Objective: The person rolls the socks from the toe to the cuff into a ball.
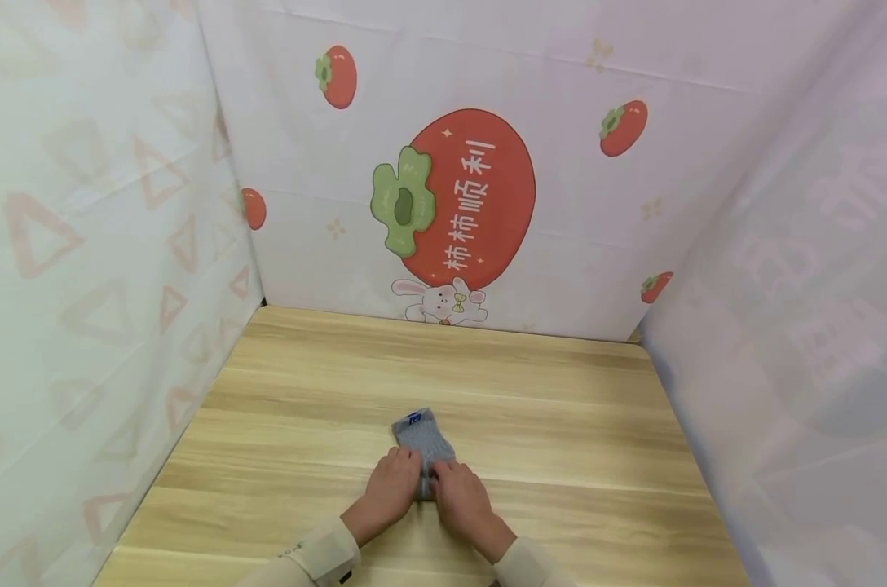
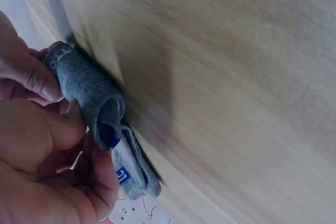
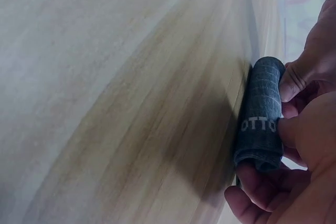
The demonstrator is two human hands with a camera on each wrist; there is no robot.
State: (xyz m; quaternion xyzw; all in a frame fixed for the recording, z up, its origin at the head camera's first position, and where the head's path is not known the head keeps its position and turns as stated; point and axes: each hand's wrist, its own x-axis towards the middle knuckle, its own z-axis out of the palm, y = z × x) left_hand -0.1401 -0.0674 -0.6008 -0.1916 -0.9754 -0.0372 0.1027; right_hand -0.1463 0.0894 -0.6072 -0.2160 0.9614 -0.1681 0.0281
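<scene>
A pair of grey socks [image 1: 429, 440] lies partly rolled up on the wooden table, the flat end with a blue label pointing away from me. At the near end is the rolled part [image 2: 84, 80], a ribbed cylinder with white lettering that shows in both wrist views. My left hand [image 1: 394, 483] grips one end of this roll, thumb on the near side and fingers curled at the open end. At the other end my right hand [image 1: 461, 497] holds it likewise, thumb against the lettering [image 3: 258, 124] and fingertips under the edge. The flat label end [image 2: 126, 169] sticks out beyond the roll.
The light wooden table [image 1: 561, 424] stretches out on all sides of the socks. Behind it hangs a white cloth [image 1: 561, 269] printed with red persimmons and a rabbit. More printed cloth walls [image 1: 84, 244] stand along the left and right table edges.
</scene>
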